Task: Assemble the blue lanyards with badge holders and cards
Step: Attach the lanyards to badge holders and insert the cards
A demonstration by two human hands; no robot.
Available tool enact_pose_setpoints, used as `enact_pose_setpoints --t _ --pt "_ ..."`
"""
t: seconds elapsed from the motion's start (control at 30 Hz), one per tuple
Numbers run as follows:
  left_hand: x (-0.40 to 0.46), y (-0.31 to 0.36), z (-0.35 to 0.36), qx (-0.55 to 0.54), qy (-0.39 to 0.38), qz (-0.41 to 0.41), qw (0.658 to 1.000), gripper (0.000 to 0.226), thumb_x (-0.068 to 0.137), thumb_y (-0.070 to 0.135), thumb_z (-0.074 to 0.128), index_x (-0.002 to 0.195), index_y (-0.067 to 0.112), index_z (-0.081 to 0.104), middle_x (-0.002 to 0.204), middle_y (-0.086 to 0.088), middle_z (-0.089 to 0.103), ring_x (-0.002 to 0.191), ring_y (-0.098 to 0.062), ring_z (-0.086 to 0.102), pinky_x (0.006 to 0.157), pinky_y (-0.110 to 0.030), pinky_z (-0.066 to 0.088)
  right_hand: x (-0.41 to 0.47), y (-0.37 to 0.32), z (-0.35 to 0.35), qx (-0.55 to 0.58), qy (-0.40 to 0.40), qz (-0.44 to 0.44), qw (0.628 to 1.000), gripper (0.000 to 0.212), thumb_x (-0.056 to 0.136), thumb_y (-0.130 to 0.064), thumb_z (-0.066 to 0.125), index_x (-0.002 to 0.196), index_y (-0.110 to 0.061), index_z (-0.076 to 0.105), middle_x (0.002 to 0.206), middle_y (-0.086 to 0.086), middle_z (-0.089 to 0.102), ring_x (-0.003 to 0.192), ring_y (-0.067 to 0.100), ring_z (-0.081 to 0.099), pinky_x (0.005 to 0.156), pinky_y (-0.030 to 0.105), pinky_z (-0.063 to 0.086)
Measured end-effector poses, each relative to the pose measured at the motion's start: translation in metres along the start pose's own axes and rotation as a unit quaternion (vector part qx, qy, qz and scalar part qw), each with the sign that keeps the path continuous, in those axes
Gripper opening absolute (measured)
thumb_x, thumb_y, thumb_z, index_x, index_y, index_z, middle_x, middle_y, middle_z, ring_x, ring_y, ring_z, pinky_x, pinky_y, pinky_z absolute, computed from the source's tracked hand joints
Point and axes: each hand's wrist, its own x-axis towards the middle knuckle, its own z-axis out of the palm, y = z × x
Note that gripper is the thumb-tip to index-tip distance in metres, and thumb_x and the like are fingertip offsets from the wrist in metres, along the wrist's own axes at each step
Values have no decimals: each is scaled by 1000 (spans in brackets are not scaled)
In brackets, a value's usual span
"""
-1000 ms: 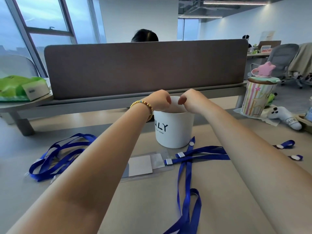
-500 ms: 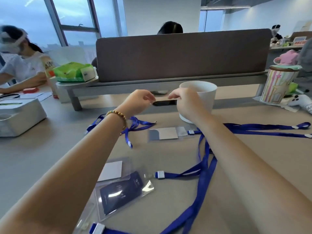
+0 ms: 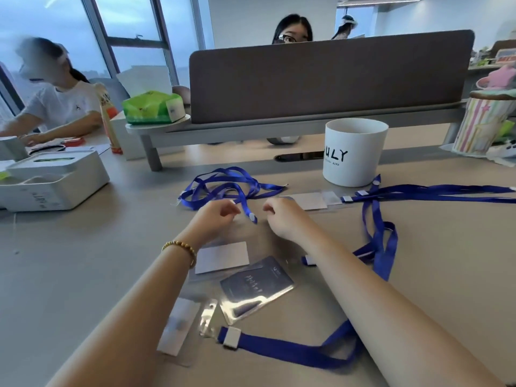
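My left hand (image 3: pixel 216 219) and right hand (image 3: pixel 282 216) hover close together over the desk, fingers curled, pinching what looks like a barely visible clear badge holder between them. A blue lanyard's white-tipped end (image 3: pixel 252 217) lies between the hands, running from a tangled lanyard (image 3: pixel 226 185). Nearer me lie a white card (image 3: pixel 222 256), a dark blue card in a clear holder (image 3: pixel 257 283) and another holder with a white card (image 3: pixel 178 325). A lanyard with a white clip (image 3: pixel 231 337) passes under my right forearm. An assembled holder (image 3: pixel 310 201) hangs on a lanyard (image 3: pixel 435 189).
A white cup (image 3: pixel 353 152) stands beyond my hands to the right. A white box (image 3: pixel 53 180) sits at the left, a green tissue pack (image 3: pixel 153 107) on the shelf, a striped tin (image 3: pixel 483 127) far right. A desk divider (image 3: pixel 329 76) closes the back; people sit left and behind it.
Both hands came back from over the white cup toward me and lowered above the desk, keeping their spacing. The view has tilted down and left.
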Motion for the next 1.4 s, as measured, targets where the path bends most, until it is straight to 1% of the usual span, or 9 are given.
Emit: enact_pose_setpoints --t 0.1,0.3,0.6,0.83,1.0,1.07,1.17,1.27,1.4 --pt "0 -12 -1 -45 1 -16 999 21 92 10 50 107 13 64 107 0 63 96 -10 55 86 -20 37 17 -12 14 -29 -11 -2 1000 31 93 -33 51 84 -5 59 96 13 58 95 29 53 70 33 39" --pt "-2 -9 -5 -88 -1 -58 994 22 95 18 45 106 12 63 96 3 61 95 -14 55 85 -24 43 26 -18 34 -76 58 -33 995 21 92 -25 53 105 -10 59 109 10 60 105 29 52 87 36 42" --pt "-12 3 -15 -562 -41 -207 799 56 96 46 35 119 -4 46 92 -17 68 78 -23 69 65 -29 59 -2 -40 -9 172 -35 -128 976 20 97 -9 42 101 -18 60 81 -5 60 79 10 56 79 25 48" --pt "-7 -7 -28 -664 53 -162 728 16 92 16 53 98 1 53 87 -14 63 66 -15 65 57 -21 58 -28 -12 -39 140 -216 -43 965 26 92 -6 43 89 -22 63 75 -1 61 72 10 54 72 22 44" --pt "-3 -27 -50 -696 139 -170 684 33 89 6 55 120 4 43 90 -13 58 54 -9 59 50 -19 56 -27 5 -56 27 -184 43 982 24 88 -6 38 80 -13 59 67 1 53 63 13 45 60 23 36" --pt "0 -40 -57 -676 197 -201 681 55 85 1 57 135 6 35 107 -17 54 57 -8 56 46 -19 53 -25 11 -60 -39 -170 77 982 27 89 -8 36 70 -13 55 71 4 53 65 17 43 58 26 34" --pt "-4 -41 -60 -659 208 -235 684 19 89 5 55 107 0 52 96 -13 55 52 -6 51 41 -13 48 -22 16 -60 -134 -173 115 969 31 90 -5 35 63 -14 47 73 6 49 69 21 42 57 27 32" --pt "-8 -33 -56 -567 157 -241 772 14 92 8 51 80 2 54 73 -7 53 33 -3 44 37 -12 43 -21 19 -59 -224 -162 121 953 25 91 -5 36 80 -11 58 88 7 56 86 24 49 73 27 43" --pt "-16 -13 -54 -481 79 -135 863 14 93 6 47 100 7 60 84 -7 64 59 -8 60 57 -19 56 -25 8 -56 -190 -120 83 971 31 95 -15 38 115 -22 62 117 2 55 105 20 49 95 32 42"
